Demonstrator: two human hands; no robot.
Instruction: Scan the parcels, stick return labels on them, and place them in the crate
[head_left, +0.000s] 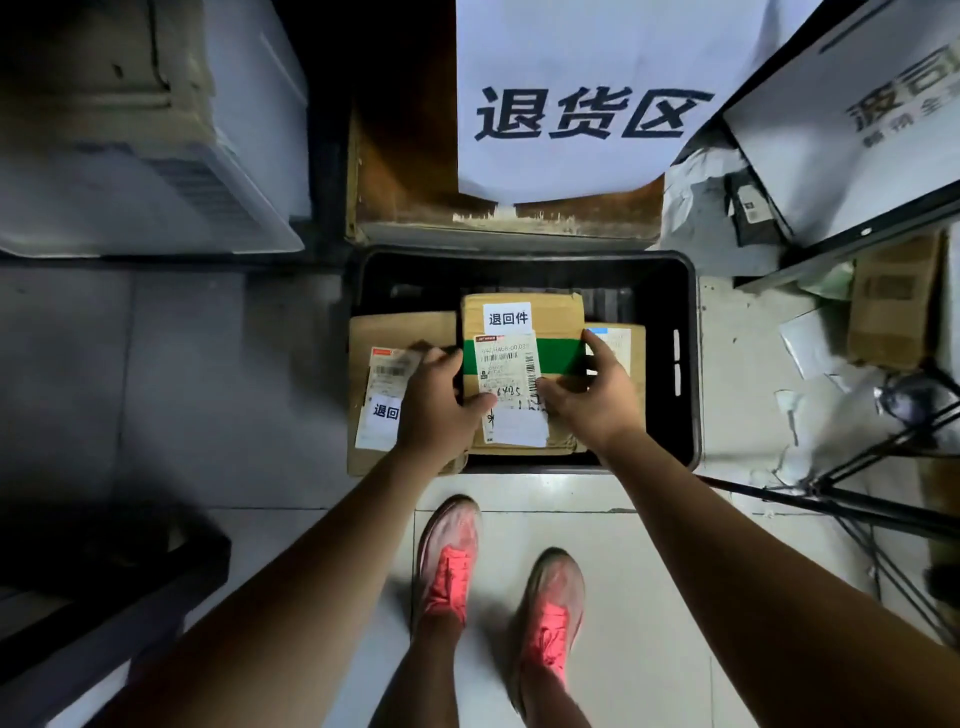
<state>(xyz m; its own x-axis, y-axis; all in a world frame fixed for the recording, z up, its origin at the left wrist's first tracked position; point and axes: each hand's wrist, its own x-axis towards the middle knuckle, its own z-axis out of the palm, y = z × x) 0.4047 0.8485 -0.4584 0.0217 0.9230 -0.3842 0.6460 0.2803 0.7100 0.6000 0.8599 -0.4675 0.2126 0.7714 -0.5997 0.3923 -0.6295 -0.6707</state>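
Lowering the green-taped parcel (522, 364) into the black crate (685, 364), the left hand (436, 410) and right hand (592, 395) clamp its opposite sides to keep it level. It seems to rest on boxes beneath, though shadow hides the contact. A labelled parcel (395, 389) overhangs the crate's left rim; bare room remains toward the far wall.

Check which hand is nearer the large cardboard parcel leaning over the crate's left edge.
Left. The left hand overlaps the large cardboard parcel; the right hand is beyond the green-taped box.
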